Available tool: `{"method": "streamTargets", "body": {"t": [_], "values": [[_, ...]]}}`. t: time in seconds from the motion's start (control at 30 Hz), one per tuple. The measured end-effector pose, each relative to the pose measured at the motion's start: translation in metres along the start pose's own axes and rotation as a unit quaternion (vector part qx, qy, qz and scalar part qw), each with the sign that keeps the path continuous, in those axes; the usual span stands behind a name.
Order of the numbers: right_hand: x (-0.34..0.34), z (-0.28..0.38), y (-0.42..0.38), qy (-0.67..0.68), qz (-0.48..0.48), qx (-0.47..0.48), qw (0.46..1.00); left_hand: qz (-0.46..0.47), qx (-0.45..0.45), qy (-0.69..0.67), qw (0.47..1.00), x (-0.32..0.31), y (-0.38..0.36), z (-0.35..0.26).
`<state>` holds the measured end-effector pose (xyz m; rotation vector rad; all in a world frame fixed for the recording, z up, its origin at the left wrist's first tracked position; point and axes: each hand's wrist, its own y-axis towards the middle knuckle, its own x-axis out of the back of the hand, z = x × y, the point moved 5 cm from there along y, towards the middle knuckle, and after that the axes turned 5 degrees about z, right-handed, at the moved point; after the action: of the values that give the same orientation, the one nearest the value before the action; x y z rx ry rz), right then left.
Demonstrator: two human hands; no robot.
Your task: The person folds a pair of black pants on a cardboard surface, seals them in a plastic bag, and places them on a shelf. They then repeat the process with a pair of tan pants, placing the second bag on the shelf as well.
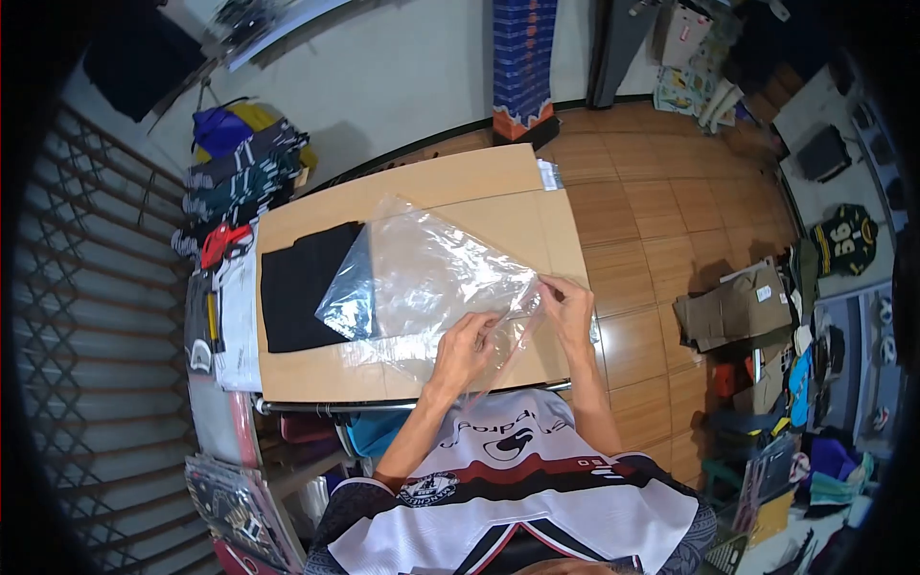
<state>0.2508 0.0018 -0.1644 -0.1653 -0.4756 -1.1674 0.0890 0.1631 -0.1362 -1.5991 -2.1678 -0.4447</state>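
Observation:
A clear plastic bag (pixel 436 254) is spread at a slant over the cardboard-topped table (pixel 479 177). One corner of it overlaps a folded black garment (pixel 302 287) on the table's left side. My right hand (pixel 567 309) pinches the bag near its right-hand corner, fingers closed on the film. Nearer to me, my left hand (pixel 467 350) has its fingers curled on the bag's lower edge, also closed on the film. A reddish strip runs along the bag's edge between the two hands.
Left of the cardboard lie a red tool (pixel 225 241), which may be a tape dispenser, and white packets (pixel 237 331). Stacked clothes (pixel 254 172) stand behind them. A folding metal gate (pixel 105 335) lines the left. Cardboard boxes (pixel 738 307) stand on the right, beyond the tiled floor (pixel 637 249).

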Motion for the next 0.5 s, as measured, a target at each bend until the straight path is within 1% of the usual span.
{"method": "streamTargets", "body": {"t": [0.13, 0.17, 0.23, 0.33, 0.4, 0.43, 0.5], "values": [[0.044, -0.03, -0.005, -0.029, -0.098, -0.032, 0.994, 0.049, 0.016, 0.082, 0.995, -0.013, 0.007, -0.013], [0.054, -0.039, -0.004, -0.048, -0.115, -0.017, 0.992, 0.055, 0.012, 0.08, 0.995, -0.016, 0.01, -0.012], [0.072, -0.057, -0.006, -0.042, -0.144, -0.072, 0.986, 0.066, 0.003, 0.076, 0.995, -0.021, 0.02, -0.009], [0.096, -0.071, -0.01, -0.008, -0.169, -0.145, 0.975, 0.084, -0.027, 0.123, 0.988, -0.021, 0.042, -0.014], [0.109, -0.076, -0.012, -0.003, -0.187, -0.187, 0.964, 0.083, -0.065, 0.169, 0.98, -0.021, 0.064, -0.022], [0.114, -0.083, -0.014, 0.0, -0.199, -0.186, 0.962, 0.082, -0.083, 0.192, 0.974, -0.021, 0.076, -0.026], [0.12, -0.101, -0.017, 0.022, -0.237, -0.174, 0.956, 0.069, -0.09, 0.219, 0.969, -0.022, 0.101, -0.035]]}}
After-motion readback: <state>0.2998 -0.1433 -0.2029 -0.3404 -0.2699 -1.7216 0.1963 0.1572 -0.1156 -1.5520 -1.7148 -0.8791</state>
